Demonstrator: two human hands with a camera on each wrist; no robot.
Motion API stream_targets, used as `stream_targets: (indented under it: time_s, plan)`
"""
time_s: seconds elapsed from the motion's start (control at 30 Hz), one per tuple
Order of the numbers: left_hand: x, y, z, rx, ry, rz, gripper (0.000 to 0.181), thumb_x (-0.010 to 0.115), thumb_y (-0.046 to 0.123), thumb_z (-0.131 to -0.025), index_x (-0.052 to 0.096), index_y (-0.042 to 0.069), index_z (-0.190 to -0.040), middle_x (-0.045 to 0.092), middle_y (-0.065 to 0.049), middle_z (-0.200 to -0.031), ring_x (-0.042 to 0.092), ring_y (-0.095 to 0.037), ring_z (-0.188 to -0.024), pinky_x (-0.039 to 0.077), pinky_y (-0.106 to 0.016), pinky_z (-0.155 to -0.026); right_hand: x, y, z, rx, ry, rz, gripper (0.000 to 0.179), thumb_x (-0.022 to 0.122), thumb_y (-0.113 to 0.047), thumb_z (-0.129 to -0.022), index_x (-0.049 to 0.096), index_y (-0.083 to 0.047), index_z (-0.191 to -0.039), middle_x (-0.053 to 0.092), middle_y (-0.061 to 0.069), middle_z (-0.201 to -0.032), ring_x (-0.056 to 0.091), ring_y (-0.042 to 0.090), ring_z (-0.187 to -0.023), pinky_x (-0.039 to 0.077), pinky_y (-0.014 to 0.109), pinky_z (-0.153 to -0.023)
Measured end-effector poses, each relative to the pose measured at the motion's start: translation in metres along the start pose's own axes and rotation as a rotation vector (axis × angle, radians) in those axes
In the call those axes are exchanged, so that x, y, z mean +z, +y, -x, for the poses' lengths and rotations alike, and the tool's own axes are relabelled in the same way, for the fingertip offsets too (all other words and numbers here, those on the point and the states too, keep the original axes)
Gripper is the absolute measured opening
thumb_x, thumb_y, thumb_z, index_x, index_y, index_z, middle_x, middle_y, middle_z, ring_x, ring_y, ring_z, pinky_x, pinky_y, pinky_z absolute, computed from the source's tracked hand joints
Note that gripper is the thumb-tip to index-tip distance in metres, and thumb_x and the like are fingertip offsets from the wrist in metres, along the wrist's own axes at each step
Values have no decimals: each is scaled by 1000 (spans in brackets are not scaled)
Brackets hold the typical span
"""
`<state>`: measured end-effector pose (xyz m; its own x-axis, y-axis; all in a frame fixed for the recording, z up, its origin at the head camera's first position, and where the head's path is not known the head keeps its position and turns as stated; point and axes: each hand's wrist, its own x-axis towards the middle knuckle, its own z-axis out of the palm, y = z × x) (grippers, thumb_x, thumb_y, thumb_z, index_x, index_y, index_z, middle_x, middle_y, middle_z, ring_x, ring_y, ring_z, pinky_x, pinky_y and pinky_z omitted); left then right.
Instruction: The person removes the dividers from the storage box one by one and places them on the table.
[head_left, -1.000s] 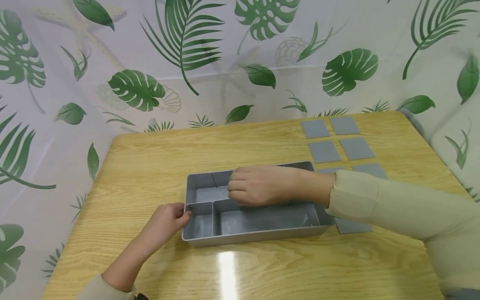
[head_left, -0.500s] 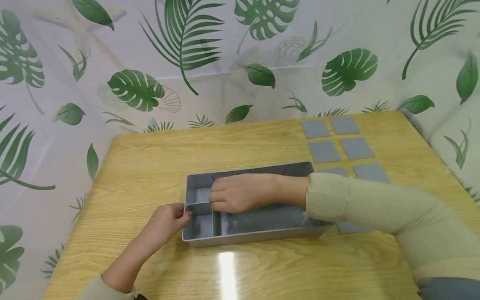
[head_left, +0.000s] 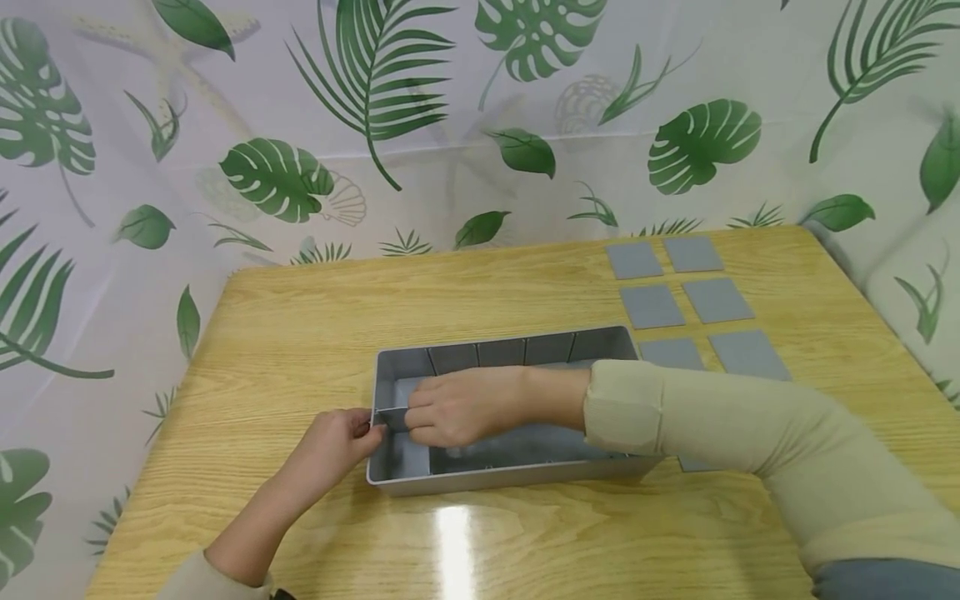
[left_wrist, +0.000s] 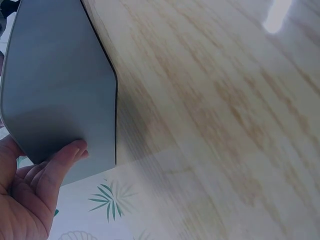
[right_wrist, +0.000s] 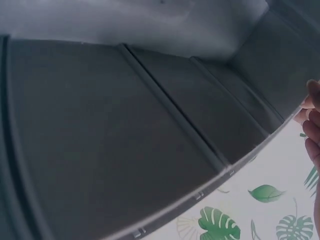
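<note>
A grey divided box (head_left: 517, 477) sits in the middle of the wooden table. My left hand (head_left: 341, 437) grips its left end wall, thumb over the rim; in the left wrist view, the left hand (left_wrist: 37, 187) pinches the wall at a corner. My right hand (head_left: 457, 408) reaches inside with curled fingers where a long grey divider (head_left: 392, 419) meets a short crosswise one near the left end. Its fingertips are hidden below the knuckles. The right wrist view looks along the box's ribbed inner wall (right_wrist: 100, 135).
Several flat grey square panels (head_left: 651, 306) lie in two columns on the table (head_left: 420, 300) right of the box, some partly behind the right sleeve (head_left: 720, 417). A leaf-patterned cloth (head_left: 442, 125) hangs behind the table and down its sides.
My right hand has moved left along the inside of the box and slightly nearer to me, uncovering more of the ribbed far wall. My left hand has kept its grip on the end wall.
</note>
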<state>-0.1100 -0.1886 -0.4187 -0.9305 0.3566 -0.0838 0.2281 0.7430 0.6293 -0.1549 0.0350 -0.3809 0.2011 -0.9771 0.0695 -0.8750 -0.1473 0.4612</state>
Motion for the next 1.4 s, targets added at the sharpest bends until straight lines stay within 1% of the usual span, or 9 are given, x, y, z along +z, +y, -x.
stream_targets:
  time_s: [0.1, 0.27, 0.4, 0.5, 0.6, 0.77, 1.07, 1.3, 1.4]
  plan:
    - [0, 0, 0, 3, 2, 1, 28, 55, 9, -88, 46, 11, -62, 34, 8, -52, 29, -4, -45, 22, -17, -43, 4, -1, -3, -21, 15, -4, 12, 47, -6, -90, 58, -10, -89, 54, -1, -83, 52, 15, -80, 42, 28, -83]
    - [-1, 0, 1, 21, 10, 0, 32, 55, 8, -88, 41, 12, -60, 32, 9, -51, 26, -3, -44, 20, -17, -43, 12, -3, -7, -74, 18, 26, 17, 46, -5, -92, 60, -12, -87, 59, -3, -84, 53, 13, -80, 43, 26, -81]
    - [-1, 0, 1, 29, 15, -5, 29, 56, 9, -88, 45, 11, -61, 33, 9, -51, 27, -2, -44, 21, -17, -43, 17, -6, -9, -93, 30, 17, 17, 46, -9, -93, 60, -14, -85, 58, -5, -83, 53, 12, -78, 42, 24, -75]
    - [-1, 0, 1, 26, 9, 1, 27, 57, 9, -88, 48, 10, -62, 34, 9, -52, 28, -2, -45, 22, -17, -43, 19, -9, -9, -84, 47, -13, 17, 48, -9, -93, 60, -16, -82, 57, -6, -80, 52, 12, -76, 41, 24, -72]
    - [0, 0, 0, 31, 11, 7, 24, 57, 8, -87, 51, 9, -64, 36, 9, -51, 30, -3, -45, 23, -17, -43, 21, -10, -9, -70, 34, -18, 17, 48, -11, -93, 60, -16, -82, 58, -6, -81, 51, 12, -76, 40, 24, -71]
    - [1, 0, -1, 42, 23, -2, 24, 58, 8, -87, 52, 9, -64, 36, 9, -52, 31, -2, -45, 24, -18, -43, 22, -10, -10, -62, 14, -22, 17, 48, -11, -94, 60, -16, -84, 60, -6, -84, 52, 12, -78, 41, 25, -74]
    - [1, 0, 0, 37, 15, 15, 27, 57, 9, -88, 48, 10, -62, 35, 9, -52, 30, -1, -44, 24, -18, -43, 16, -7, -10, -73, 5, -31, 17, 48, -12, -94, 60, -16, -84, 60, -7, -85, 54, 12, -80, 43, 25, -79]
    - [-1, -2, 1, 4, -9, 47, 21, 56, 8, -88, 55, 7, -68, 39, 8, -52, 31, -4, -45, 24, -17, -42, 11, -2, -13, -84, -15, -22, 15, 49, -10, -94, 61, -15, -86, 61, -6, -86, 53, 13, -80, 43, 24, -77]
    - [-1, -1, 1, 10, -10, 49, 20, 56, 8, -88, 56, 6, -69, 40, 8, -52, 32, -4, -45, 24, -17, -42, 8, -1, -13, -86, -36, -31, 13, 51, -8, -91, 61, -15, -87, 62, -5, -87, 55, 12, -81, 44, 25, -79]
